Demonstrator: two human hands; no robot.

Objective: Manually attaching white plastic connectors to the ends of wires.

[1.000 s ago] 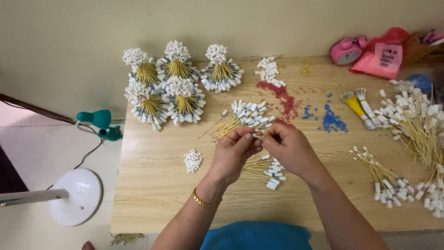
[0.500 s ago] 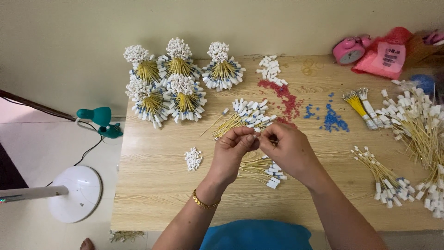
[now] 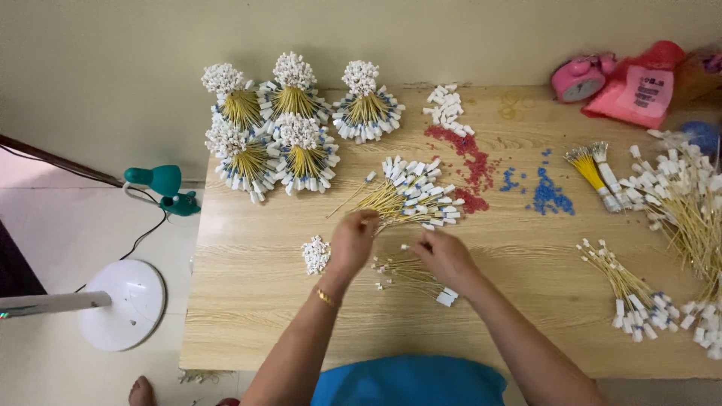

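Pale wood-grain table (image 3: 248, 301) stood against a plain cream wall (image 3: 113, 83), with a white fan base (image 3: 120, 302) on the floor at 9 o'clock. Nearest, the left hand (image 3: 352, 242) pinched yellow wires, while the right hand (image 3: 445, 257) curled over a small loose wire pile (image 3: 402, 272); whether it gripped any, I could not tell. Just beyond lay a fanned wire bunch (image 3: 410, 197). At 11 o'clock stood 5 tied bundles (image 3: 289, 128); red beads (image 3: 470, 162) lay at 12, a pink alarm clock (image 3: 577, 77) at 2.

The left hand (image 3: 352, 242) hides its fingertips; the yellow sticks (image 3: 696, 218) run off the right edge; the red bag (image 3: 645, 84) is blurry.
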